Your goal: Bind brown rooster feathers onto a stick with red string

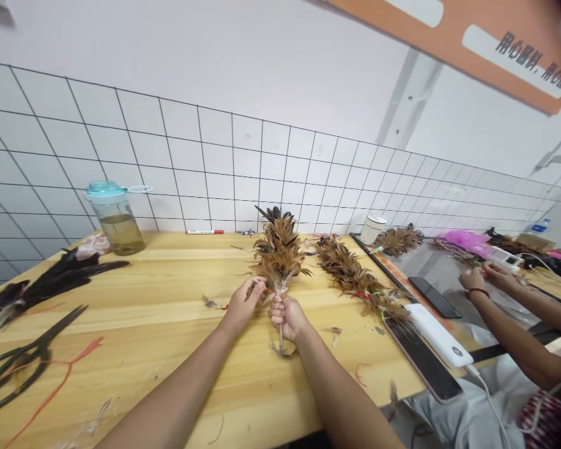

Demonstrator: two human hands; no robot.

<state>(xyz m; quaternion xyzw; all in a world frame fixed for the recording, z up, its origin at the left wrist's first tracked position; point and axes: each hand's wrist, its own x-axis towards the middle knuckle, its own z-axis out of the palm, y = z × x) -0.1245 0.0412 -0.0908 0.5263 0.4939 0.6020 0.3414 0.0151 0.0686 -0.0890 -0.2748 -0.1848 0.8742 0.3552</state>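
A long wooden table [135, 293] runs across the frame beneath a white grid-tiled wall [215, 162]. At centre, a brown feather duster [279, 252] stands upright above the table, held in both of the person's hands. The right hand [285, 318] is clenched around the bare stem [280, 340] just below the feathers, while the left hand [243, 305] grasps the bound neck, close beside a red thread [270, 291]. A second feather bundle [355, 274] lies to the right, and black feathers [60, 274] and dark scissors [23, 365] lie at the left. A co-worker's hands [489, 277] are busy at the right edge. The step in hand looks like work on the binding at the neck, and the next move seems to call for a firm hold on the stem while the thread is handled.
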